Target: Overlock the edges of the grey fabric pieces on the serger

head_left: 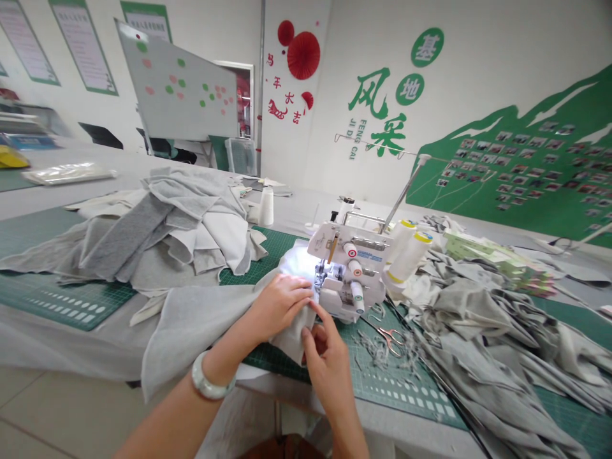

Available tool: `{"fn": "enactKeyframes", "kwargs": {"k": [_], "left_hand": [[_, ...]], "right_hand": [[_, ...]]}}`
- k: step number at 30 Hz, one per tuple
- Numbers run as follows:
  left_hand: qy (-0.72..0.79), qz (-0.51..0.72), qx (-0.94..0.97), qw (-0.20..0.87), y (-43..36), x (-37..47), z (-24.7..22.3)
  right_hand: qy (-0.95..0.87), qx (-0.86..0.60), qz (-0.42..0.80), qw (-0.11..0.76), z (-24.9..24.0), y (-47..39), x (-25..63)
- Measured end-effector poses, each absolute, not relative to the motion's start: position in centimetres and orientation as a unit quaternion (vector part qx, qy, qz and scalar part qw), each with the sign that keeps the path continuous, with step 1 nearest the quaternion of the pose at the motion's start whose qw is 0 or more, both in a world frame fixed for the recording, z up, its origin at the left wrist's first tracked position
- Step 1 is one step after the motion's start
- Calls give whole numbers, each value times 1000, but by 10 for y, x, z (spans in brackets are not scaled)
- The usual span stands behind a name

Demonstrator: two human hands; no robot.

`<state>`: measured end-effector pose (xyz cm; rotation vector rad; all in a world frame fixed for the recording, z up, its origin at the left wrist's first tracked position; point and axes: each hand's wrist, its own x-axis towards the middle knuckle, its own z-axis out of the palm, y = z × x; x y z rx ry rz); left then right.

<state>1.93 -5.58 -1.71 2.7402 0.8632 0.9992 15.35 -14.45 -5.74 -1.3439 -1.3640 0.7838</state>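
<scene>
A white sewing machine point(368, 255) with several dials stands on a green cutting mat, its lamp lighting the needle area. Light grey fabric point(196, 319) runs from the left up to the presser foot and hangs over the table's front edge. My left hand point(282, 303), a pale bangle on its wrist, lies flat on the cloth just left of the needle area, fingers stretched out. Close in front of the machine, my right hand point(322, 347) pinches the edge of the same fabric between thumb and index finger.
Heaped grey and white cloth point(191, 223) lies at the left, with another large pile point(482, 325) at the right. Scissors point(389, 338) rest among thread scraps right of my right hand. White thread cones point(411, 255) stand behind the machine, and a thread stand point(404, 191) rises above it.
</scene>
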Motion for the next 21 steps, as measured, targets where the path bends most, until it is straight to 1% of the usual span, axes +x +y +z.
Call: {"fn": "enactKeyframes", "kwargs": {"k": [11,16,21], "left_hand": [[289,338,892,77,-61,19,-15],[292,322,898,62,-58,20,-16],[300,319,898,49,-57,22,-15]], "right_hand": [[-582,-559,324,493,-59,-147,157],[-597,-557,299,494,-59,-147,158],[-594,-553,302,501,-59,-146,159]]}}
